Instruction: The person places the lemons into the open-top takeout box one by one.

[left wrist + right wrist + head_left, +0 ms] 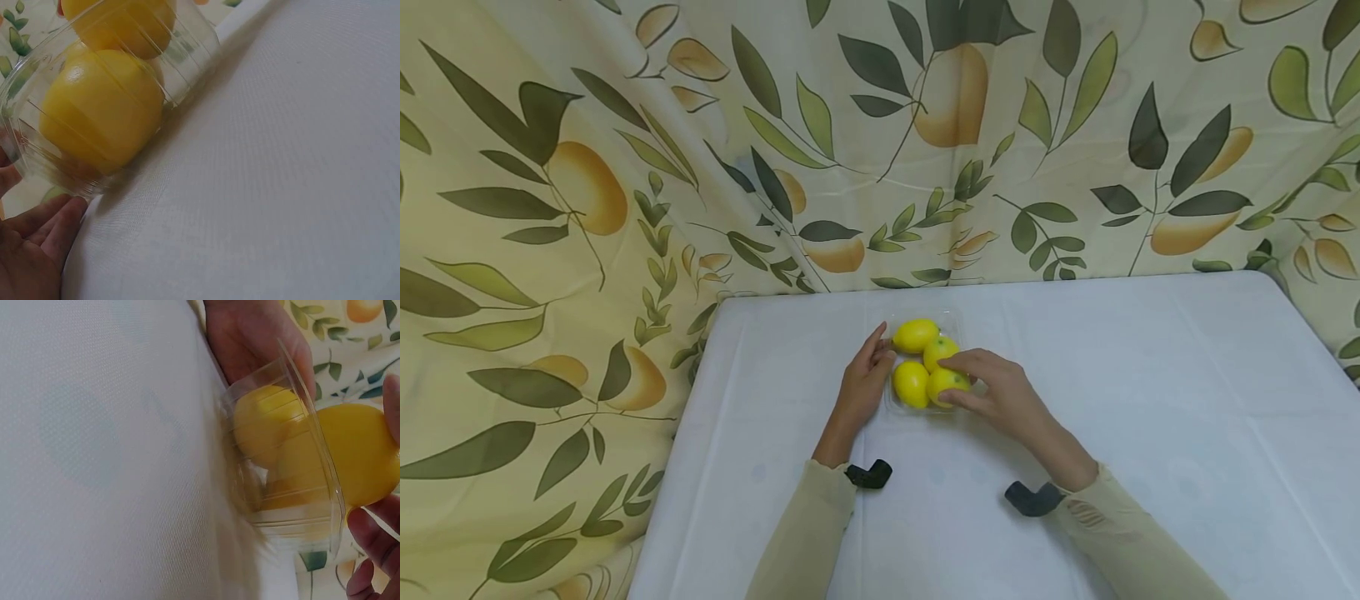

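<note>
Several yellow lemons [912, 384] sit in a clear plastic container [958, 321] on the white-covered table. My left hand [867, 379] lies along the container's left side. In the left wrist view its fairly straight fingers [67, 222] touch the lower edge of the container [187, 69]. My right hand [1000, 392] pinches the near-right lemon [946, 388] between thumb and fingers. From the right wrist, that lemon [356, 453] stands partly above the container's rim [328, 469], and another lemon [265, 422] shows lower down through the clear wall.
A white cloth covers the table [1150, 400]. Behind it and to the left hangs a curtain [880, 192] printed with leaves and fruit. Both wrists carry a dark camera mount, one at the left wrist [870, 475] and another at the right wrist [1032, 498].
</note>
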A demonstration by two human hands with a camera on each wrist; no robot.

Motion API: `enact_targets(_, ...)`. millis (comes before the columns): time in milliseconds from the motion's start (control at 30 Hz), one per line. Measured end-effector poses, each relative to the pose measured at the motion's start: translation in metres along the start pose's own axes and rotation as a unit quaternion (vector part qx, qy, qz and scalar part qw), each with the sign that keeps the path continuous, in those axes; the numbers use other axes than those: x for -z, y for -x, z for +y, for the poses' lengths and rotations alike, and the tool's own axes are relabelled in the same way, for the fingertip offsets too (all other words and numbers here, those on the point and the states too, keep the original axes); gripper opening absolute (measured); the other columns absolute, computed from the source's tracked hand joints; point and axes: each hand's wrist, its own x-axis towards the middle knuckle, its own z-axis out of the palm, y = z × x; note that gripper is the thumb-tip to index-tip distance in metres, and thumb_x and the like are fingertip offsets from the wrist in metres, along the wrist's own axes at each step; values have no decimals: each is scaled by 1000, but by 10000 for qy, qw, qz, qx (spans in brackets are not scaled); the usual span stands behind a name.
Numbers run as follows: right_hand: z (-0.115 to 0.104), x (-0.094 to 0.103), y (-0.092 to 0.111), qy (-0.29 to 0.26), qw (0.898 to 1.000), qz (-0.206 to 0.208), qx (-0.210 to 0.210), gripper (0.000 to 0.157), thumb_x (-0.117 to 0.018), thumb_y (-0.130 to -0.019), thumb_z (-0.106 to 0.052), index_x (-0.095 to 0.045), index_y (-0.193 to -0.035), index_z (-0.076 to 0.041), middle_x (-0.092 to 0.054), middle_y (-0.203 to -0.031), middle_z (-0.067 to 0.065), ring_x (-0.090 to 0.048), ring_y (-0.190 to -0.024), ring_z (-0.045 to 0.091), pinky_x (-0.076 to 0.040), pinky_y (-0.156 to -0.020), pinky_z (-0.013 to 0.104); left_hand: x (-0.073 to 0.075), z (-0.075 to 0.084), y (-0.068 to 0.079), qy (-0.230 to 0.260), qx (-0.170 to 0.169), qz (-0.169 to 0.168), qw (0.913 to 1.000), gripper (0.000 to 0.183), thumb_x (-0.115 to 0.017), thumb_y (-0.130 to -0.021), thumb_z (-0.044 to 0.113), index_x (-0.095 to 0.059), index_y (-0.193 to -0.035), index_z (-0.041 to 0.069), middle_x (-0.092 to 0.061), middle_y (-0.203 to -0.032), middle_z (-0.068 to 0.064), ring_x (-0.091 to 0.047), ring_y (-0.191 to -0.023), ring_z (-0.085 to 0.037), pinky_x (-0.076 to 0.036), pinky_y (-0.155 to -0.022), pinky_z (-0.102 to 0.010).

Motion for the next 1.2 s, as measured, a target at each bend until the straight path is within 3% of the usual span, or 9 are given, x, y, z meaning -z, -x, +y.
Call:
enact_targets(200, -1, -4, -2, 10, 9998, 120, -159, 46, -85, -82, -37, -75, -121, -15, -70, -114, 1, -61, -90, 14, -59, -81, 38, 1, 2, 0, -50, 18, 40, 10000, 54, -51, -104, 48, -34, -156, 48, -53, -149, 8, -53, -135, -14, -41, -119, -45)
enact_targets(500, -2, -9, -4, 115, 9995, 86, -288, 46, -83, -84, -42, -76, -120, -15, -69, -112, 1, -65, -103, 20, -58, -92, 43, 2, 1, 0, -113, 85, 52, 9999, 55, -50, -104, 49, -33, -156, 49, -53, -149, 10, -52, -136, -13, -41, -119, -45)
enact_targets(767, -2, -17, -4, 667, 9973, 293, -35, 46, -87, -79, -42, -78, -113, -12, -68, -99, 2, -60, -87, 16, -57, -77, 36, 1, -1, -1, -29, 81, 16, 10000, 55, -51, -104, 50, -34, -155, 50, -53, -150, 9, -53, -136, -14, -41, -119, -47)
enact_targets(967, -3, -20, -5, 1040, 9929, 576, 32, 47, -90, -74, -41, -79, -110, -12, -65, -87, 2, -52, -73, 15, -44, -63, 29, 2, 0, -1, -92, -26, 34, 9999, 56, -50, -104, 51, -33, -157, 47, -54, -148, 9, -54, -135, -14, -41, -119, -46)
enact_targets(1067, -4, -23, -5, 1305, 9896, 599, -69, 48, -88, -74, -47, -78, -108, -14, -67, -85, 3, -53, -71, 16, -39, -62, 28, 4, -1, 0, -136, -53, 49, 9999, 54, -49, -104, 50, -32, -156, 50, -54, -148, 9, -54, -135, -14, -40, -119, -46)
enact_targets(1200, -2, -23, -4, 1415, 9884, 532, -128, 50, -85, -77, -53, -77, -108, -16, -71, -90, 3, -60, -77, 20, -41, -63, 32, 5, -3, 0, -134, -25, 44, 9999, 52, -49, -105, 50, -31, -153, 55, -53, -150, 9, -53, -136, -14, -40, -119, -46)
